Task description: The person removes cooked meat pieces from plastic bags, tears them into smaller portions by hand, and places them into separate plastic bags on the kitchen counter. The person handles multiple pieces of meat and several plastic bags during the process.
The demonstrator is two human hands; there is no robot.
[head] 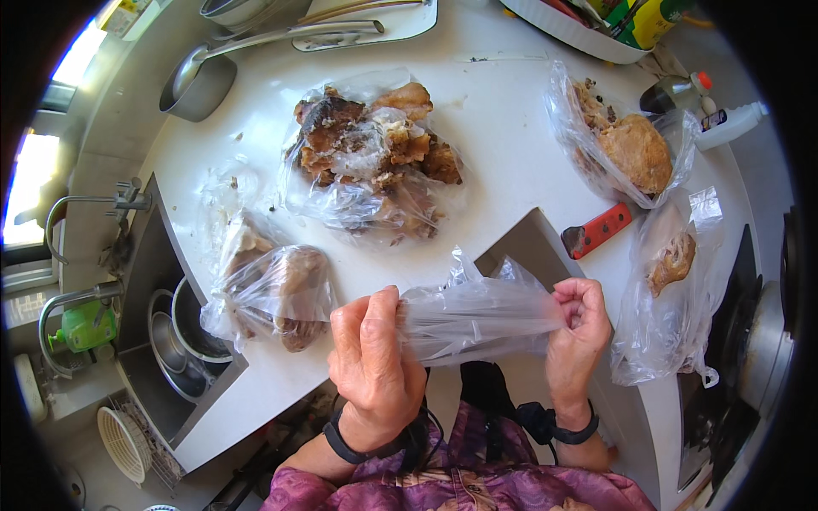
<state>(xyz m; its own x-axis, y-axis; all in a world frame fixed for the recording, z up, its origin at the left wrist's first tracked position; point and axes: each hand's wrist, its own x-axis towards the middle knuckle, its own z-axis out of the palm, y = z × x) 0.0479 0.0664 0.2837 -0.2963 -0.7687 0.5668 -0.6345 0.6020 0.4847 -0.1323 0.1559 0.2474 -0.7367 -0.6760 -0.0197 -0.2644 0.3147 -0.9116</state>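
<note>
A clear plastic bag [479,319] is stretched between my two hands above the counter's front edge. My left hand [377,358] pinches its left end, and my right hand [580,326] grips its right end. Beyond it, a large heap of browned meat pieces [326,124] lies on and partly under clear plastic. Left of my hands, a tied plastic bag [281,287] encloses brownish meat. To the right, one open bag holds a large browned piece of meat [636,153], and another holds a small browned piece [672,262]. A knife's red handle [597,231] lies between them and me.
At the left is a sink [150,377] with metal bowls and a faucet [80,297]. A metal pot [201,89] with a ladle stands at the back left. A white tray [575,38] of packets, bottles [677,92] and a stove [709,409] are along the back and right.
</note>
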